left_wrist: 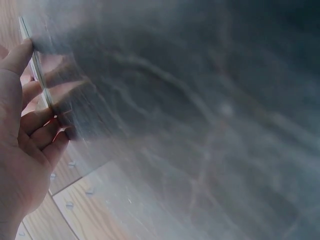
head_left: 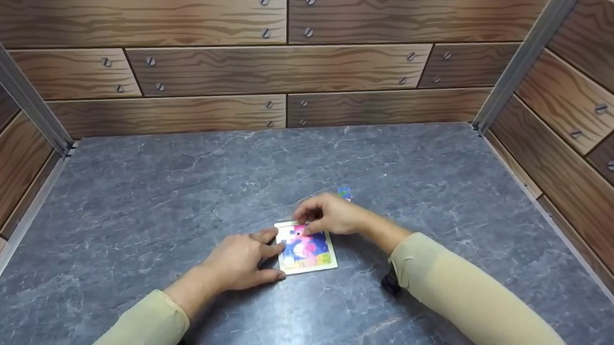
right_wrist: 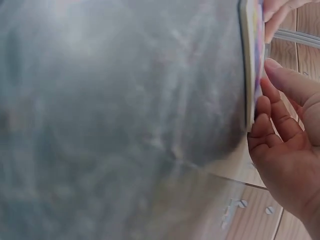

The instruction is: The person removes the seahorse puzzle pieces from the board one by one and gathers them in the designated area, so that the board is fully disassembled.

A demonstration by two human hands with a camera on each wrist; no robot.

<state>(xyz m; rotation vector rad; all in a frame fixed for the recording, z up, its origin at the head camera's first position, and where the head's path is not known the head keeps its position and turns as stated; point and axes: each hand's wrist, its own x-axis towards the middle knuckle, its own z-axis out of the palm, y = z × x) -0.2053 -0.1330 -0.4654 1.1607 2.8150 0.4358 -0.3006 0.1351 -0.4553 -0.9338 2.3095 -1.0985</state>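
A small jigsaw puzzle (head_left: 306, 250) in a pale frame lies flat on the table, with pink, blue, white and yellow-green areas. My left hand (head_left: 242, 260) is spread at its left side, straight fingers and thumb touching the frame edge. In the left wrist view the left fingers (left_wrist: 40, 122) rest along that edge. My right hand (head_left: 335, 214) is over the top edge, its thumb and curled fingers pinching at a pink puzzle piece (head_left: 298, 231) with a dark dot. The right fingers partly cover the upper right corner of the puzzle. In the right wrist view the right thumb (right_wrist: 290, 80) lies close to the puzzle's face.
A small blue and green puzzle piece (head_left: 344, 192) lies on the table just behind my right hand. The grey marbled table (head_left: 183, 188) is bordered by wood-patterned walls (head_left: 282, 70) and metal corner posts (head_left: 532, 51). A dark band (head_left: 391, 282) shows at the right sleeve.
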